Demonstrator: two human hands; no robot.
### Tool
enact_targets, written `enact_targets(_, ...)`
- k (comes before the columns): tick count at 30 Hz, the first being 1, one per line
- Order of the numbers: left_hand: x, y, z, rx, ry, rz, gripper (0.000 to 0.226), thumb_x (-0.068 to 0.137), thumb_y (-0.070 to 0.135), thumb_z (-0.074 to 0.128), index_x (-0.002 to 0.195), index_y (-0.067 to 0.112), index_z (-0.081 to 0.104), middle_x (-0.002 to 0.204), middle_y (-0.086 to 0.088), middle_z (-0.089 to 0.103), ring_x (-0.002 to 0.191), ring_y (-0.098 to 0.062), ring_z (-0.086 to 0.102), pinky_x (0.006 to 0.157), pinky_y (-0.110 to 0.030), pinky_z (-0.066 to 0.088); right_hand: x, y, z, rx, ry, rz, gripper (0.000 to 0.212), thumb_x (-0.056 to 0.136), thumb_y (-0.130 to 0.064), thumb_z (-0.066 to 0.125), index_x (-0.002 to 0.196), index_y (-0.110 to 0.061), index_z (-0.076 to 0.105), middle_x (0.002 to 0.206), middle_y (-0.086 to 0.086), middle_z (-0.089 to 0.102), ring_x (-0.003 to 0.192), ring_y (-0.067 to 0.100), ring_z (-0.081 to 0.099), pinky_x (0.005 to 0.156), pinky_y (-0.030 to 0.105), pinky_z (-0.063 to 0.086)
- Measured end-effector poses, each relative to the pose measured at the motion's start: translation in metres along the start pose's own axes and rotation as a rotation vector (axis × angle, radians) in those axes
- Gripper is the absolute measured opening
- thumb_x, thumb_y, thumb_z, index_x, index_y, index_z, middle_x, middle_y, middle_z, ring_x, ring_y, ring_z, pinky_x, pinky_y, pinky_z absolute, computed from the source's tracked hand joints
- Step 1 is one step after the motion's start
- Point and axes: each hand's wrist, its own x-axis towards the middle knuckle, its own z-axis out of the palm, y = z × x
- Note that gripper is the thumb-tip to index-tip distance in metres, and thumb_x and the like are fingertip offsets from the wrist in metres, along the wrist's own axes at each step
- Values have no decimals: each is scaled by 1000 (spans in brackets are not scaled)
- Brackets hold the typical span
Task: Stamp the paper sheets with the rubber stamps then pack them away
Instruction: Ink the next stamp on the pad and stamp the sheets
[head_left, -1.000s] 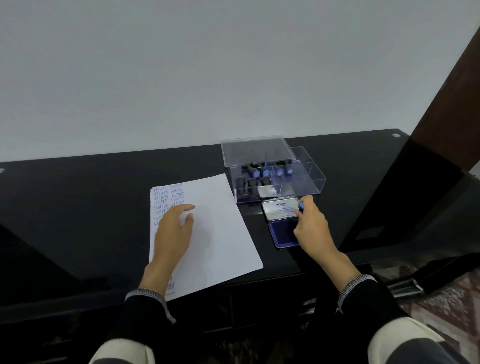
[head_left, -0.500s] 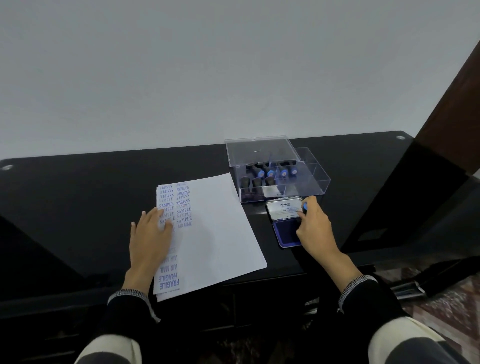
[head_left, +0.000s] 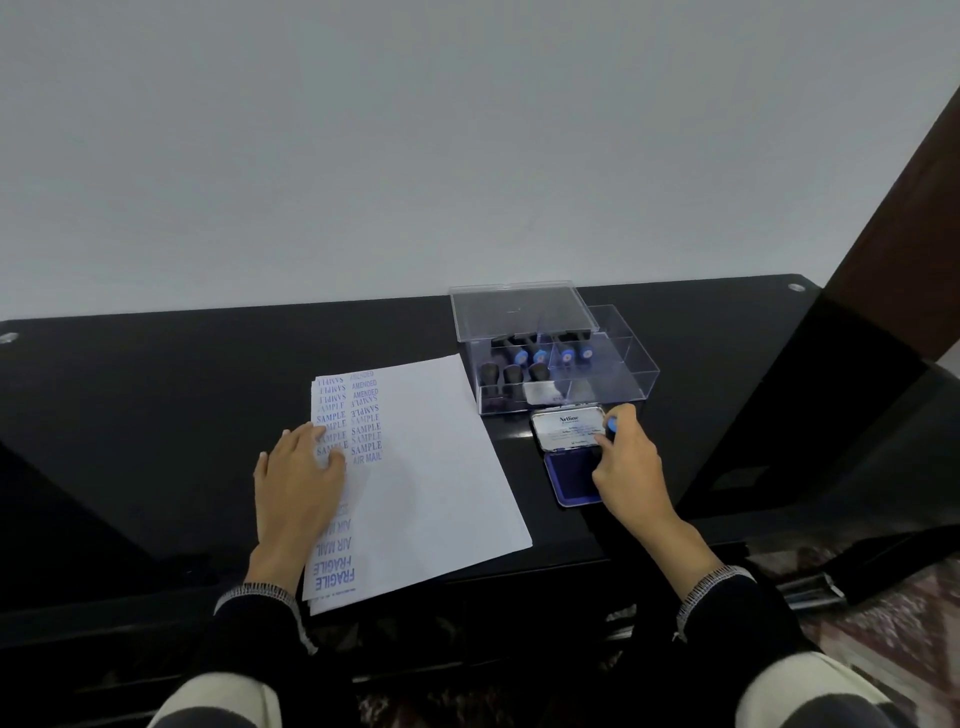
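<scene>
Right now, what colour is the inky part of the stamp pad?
Dark blue. The ink pad shows it in the head view.

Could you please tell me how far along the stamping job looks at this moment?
Partly done. The left strip of the top paper sheet already carries blue imprints. The right hand holds a blue-capped stamp over the open ink pad while the left hand steadies the paper. Most of the sheet is blank, and packing into the clear box remains.

- The bench (head_left: 156, 415) is glossy black.
- The paper sheets (head_left: 431, 467) are white with blue stamped words.
- The ink pad (head_left: 571, 480) is deep blue, its lid white.
- The stamp box (head_left: 597, 364) is clear; some stamps (head_left: 540, 356) inside have blue tops.
</scene>
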Motion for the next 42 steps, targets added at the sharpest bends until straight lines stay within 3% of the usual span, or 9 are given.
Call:
enact_targets(3,0,1,1,4,7,-4,42,96,29,46,136,15,49,146,-1,44,142,-21,29,118,-46,12,-1,3,4,-14,15,-27,32,83,14,47,88,-15,36,92,3,56,87,11,55,53,14,43)
enact_targets(6,1,0,1,9,3,-6,42,97,30,46,136,15,49,145,-2,44,142,-21,29,118,-46,12,-1,3,6,-45,49,-76,35,82,12,47,83,-21,33,88,2,54,85,18,58,68,33,54)
enact_targets(10,1,0,2,10,-1,-8,42,97,29,46,136,14,48,146,-2,44,142,-21,28,118,-47,12,-2,1,2,-31,35,-57,32,83,16,45,87,-14,35,92,3,54,88,12,54,56,9,45)
enact_targets(15,-1,0,2,0,-9,0,44,98,29,44,139,13,45,149,-3,40,144,-22,24,119,-45,9,-2,-1,1,-78,34,-108,34,82,14,47,81,-17,33,82,0,49,79,19,53,61,26,49)
enact_targets(18,-2,-1,2,10,-16,4,45,98,29,44,140,13,44,149,-3,40,145,-22,23,119,-45,9,-2,-3,-2,-11,-6,-45,33,82,16,46,88,-14,35,90,1,53,81,14,53,56,12,44)
enact_targets(21,-1,-1,1,14,-8,-3,43,97,30,44,138,14,46,147,-3,42,143,-21,26,119,-46,11,1,-1,-10,96,-60,2,25,88,10,45,90,-13,35,83,3,52,71,15,49,50,17,36)
enact_targets(28,0,-3,2,36,2,6,42,96,32,45,135,16,48,144,-3,46,140,-22,31,118,-47,14,-20,4,-27,389,164,159,7,95,-6,48,96,-12,45,81,2,63,66,14,54,52,8,38)
enact_targets(37,0,-1,2,16,1,6,43,97,31,44,136,15,47,146,-3,44,142,-22,28,118,-47,13,-29,-1,-19,170,-41,68,16,94,1,47,96,-12,38,87,10,55,66,5,49,51,16,39)
enact_targets(42,-2,-1,3,12,-15,16,46,99,29,42,142,13,43,150,-3,38,145,-20,23,119,-44,10,-36,-5,-6,-63,-32,-85,38,77,19,47,90,-15,36,94,2,51,89,15,55,80,28,52)
